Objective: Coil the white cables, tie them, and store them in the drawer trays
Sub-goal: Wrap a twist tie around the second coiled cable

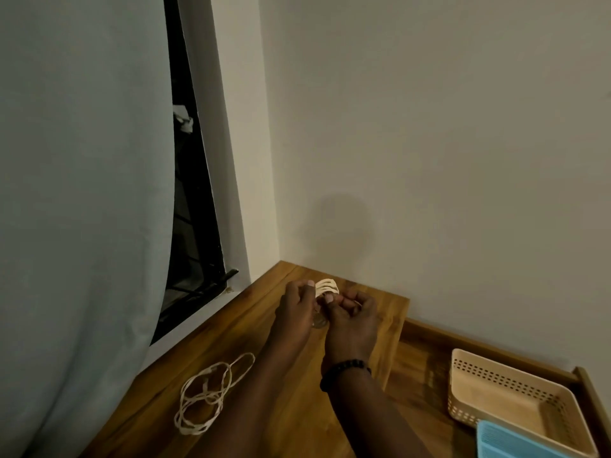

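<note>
Both hands meet over the far part of the wooden desk [251,328]. Between them is a small coil of white cable [327,286], its loops showing above the fingers. My left hand [296,305] grips the coil from the left, thumb on top. My right hand [353,317], with a dark bead bracelet on the wrist, pinches the coil from the right. Something small and clear shows just below the hands; I cannot tell what it is. A second white cable [211,393] lies in loose loops on the desk near the left edge.
A beige perforated tray [469,381] sits in the open drawer at the lower right, with a light blue tray [515,441] in front of it. A grey curtain [82,193] and a dark window [191,226] lie to the left. A plain wall stands behind the desk.
</note>
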